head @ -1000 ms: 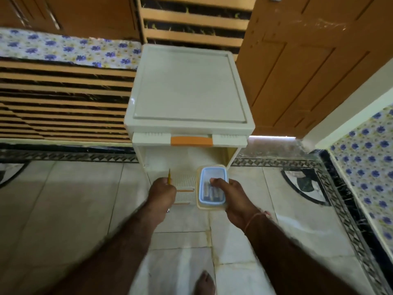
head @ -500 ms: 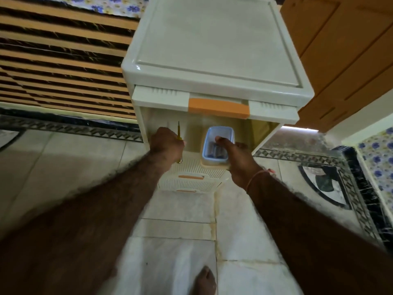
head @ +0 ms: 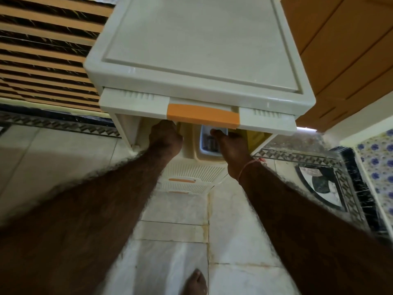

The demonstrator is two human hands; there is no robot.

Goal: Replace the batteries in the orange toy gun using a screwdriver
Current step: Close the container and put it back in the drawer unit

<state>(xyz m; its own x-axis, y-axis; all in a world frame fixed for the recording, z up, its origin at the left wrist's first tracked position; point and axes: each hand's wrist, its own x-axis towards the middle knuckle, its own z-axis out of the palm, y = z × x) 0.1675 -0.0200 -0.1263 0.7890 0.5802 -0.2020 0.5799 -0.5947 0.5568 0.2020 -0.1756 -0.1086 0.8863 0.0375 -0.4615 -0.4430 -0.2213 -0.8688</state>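
My left hand (head: 165, 137) is curled into a fist inside the open slot of a cream plastic drawer cabinet (head: 200, 50). The screwdriver it held a moment ago is hidden behind the top drawer's orange handle (head: 202, 114). My right hand (head: 230, 145) grips a small cream box with a blue rim (head: 205, 143), thumb over its edge. Dark batteries lie inside it. The box sits partly inside the same slot. The orange toy gun is not in view.
Lower slatted drawers (head: 191, 173) with orange handles sit below the slot. A wooden door (head: 350, 50) stands at the right and a slatted wooden frame (head: 42, 60) at the left. My bare foot (head: 196, 283) is on the tiled floor (head: 174, 252).
Both hands have moved forward and up into the cabinet's open slot, carrying the box along. The yellow screwdriver has gone out of sight under the drawer front. The view has closed in.
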